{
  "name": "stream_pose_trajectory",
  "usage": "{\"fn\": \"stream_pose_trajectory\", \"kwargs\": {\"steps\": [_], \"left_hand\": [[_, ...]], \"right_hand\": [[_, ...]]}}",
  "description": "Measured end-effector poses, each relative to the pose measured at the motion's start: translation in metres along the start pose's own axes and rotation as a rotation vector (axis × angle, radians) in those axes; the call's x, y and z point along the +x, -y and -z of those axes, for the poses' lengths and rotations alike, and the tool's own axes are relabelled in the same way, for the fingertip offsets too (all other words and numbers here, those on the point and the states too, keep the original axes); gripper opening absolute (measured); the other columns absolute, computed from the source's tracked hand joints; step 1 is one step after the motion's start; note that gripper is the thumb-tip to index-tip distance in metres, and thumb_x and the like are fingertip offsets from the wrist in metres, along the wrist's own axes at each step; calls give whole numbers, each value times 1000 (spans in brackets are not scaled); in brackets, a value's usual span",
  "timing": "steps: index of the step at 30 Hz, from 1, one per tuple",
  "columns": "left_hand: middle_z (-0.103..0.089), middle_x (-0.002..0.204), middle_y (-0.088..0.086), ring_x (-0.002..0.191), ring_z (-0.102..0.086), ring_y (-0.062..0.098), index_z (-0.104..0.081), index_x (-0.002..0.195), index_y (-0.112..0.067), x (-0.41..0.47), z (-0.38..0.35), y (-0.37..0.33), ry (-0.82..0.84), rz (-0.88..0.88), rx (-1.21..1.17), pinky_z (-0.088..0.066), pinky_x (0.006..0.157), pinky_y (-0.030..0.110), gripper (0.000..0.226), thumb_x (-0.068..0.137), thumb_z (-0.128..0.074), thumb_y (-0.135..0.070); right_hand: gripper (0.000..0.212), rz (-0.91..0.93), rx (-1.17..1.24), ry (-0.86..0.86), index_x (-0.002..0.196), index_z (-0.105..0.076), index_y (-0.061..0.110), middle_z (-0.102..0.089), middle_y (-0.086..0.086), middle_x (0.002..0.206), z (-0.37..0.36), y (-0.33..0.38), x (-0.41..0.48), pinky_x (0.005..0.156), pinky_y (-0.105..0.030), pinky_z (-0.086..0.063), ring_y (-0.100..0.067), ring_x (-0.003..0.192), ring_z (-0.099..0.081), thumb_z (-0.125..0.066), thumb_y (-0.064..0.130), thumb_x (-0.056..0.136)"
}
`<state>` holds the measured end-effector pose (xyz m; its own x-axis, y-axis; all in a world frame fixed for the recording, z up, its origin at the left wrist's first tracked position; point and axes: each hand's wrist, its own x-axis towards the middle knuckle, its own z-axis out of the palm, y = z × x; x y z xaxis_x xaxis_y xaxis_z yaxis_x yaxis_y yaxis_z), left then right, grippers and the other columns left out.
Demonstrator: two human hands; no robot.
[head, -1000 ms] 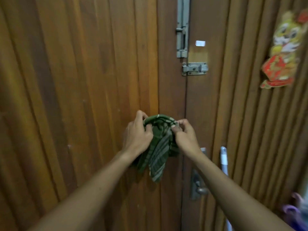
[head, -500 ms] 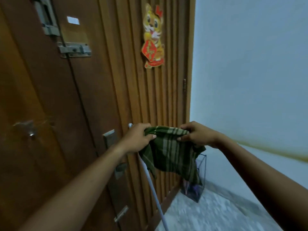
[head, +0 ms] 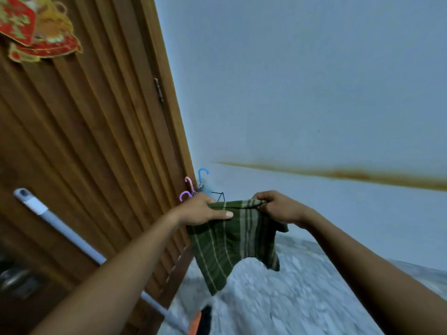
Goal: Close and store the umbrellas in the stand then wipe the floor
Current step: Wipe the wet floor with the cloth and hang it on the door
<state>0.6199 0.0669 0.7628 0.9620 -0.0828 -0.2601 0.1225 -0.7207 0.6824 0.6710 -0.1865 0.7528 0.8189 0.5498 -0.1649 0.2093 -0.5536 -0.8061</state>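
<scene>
We hold one green striped cloth [head: 232, 243] stretched between two hands above the speckled floor [head: 290, 298]. Our left hand [head: 203, 210] pinches its top edge under a flat thumb, and our right hand [head: 278, 207] curls its fingers round the bunched corner. Behind them, beside the door [head: 96, 141], stand three hooked umbrella handles [head: 200, 177]: blue, pink and purple. One red-and-gold decoration [head: 36, 32] bears marks too blurred to read. One white pole [head: 63, 228] leans there.

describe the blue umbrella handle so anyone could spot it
Find the corner where the wooden door meets the pale wall, just above the left hand. Three hooked handles cluster there. The blue umbrella handle stands highest, nearest the wall; the pink handle and purple handle sit lower.
</scene>
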Motion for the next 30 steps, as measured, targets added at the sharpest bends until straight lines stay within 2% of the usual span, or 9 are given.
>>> {"fn": "stream_pose_trajectory", "kwargs": {"steps": [2,5,8,11,16,19,22,27,30], "left_hand": [[-76,83,11,76,-72,21,-74,80,-4,27,-29,-3,27,14,8,-58,77,43,69,61,-78,-70],[-75,72,-6,74,-72,10,-74,67,-25,50,-74,-7,82,5,62,-59,78,36,18,79,-78,-38],[-67,58,-6,63,-68,7,-64,60,-25,69,-114,10,41,36,139,-55,64,29,25,77,-76,-40],[-67,64,4,66,-67,16,-64,69,-15,92,-144,36,7,54,152,-52,62,35,25,77,-75,-37],[-59,68,-3,68,-60,19,-55,71,-26,136,-212,101,71,137,176,-48,61,36,22,83,-71,-36],[-55,68,-2,67,-56,22,-51,73,-24,164,-270,160,99,216,142,-38,55,33,23,88,-67,-31],[-59,73,1,70,-60,26,-47,76,-25,199,-336,233,154,291,85,-44,57,35,22,92,-63,-28],[-60,80,1,69,-59,16,-50,83,-24,257,-444,367,357,330,12,-43,54,26,17,97,-58,-21],[-57,81,-2,77,-59,20,-48,77,-29,297,-489,439,422,300,-5,-44,63,29,24,97,-59,-24]], "right_hand": [[19,-31,8,-18,95,-69,13,-69,-4,87,11,-36,2,75,-29,-49,-14,80,-62,-50,11,97],[7,-92,27,-34,86,-69,23,-69,6,79,20,-88,2,71,-29,-48,-10,75,-62,-64,24,91],[14,-151,7,-19,78,-71,28,-70,10,75,14,-131,6,71,-28,-52,-7,75,-64,-67,17,87],[22,-245,30,-12,73,-73,31,-71,11,74,-4,-177,16,78,-34,-55,-11,77,-67,-69,14,87],[23,-385,26,7,90,-81,24,-78,1,86,-59,-268,44,71,-37,-62,-20,78,-73,-62,11,91],[34,-423,15,32,94,-82,21,-70,11,68,-109,-330,68,56,-22,-50,-6,56,-63,-57,0,86],[30,-477,23,54,103,-81,22,-55,24,58,-171,-403,91,54,-14,-39,0,48,-50,-59,5,92],[34,-547,-3,127,106,-81,22,-66,14,66,-272,-541,136,60,-25,-48,-4,53,-51,-60,3,86],[35,-506,-71,161,104,-79,27,-68,13,71,-316,-615,176,73,-37,-60,-11,66,-62,-61,6,82]]}}
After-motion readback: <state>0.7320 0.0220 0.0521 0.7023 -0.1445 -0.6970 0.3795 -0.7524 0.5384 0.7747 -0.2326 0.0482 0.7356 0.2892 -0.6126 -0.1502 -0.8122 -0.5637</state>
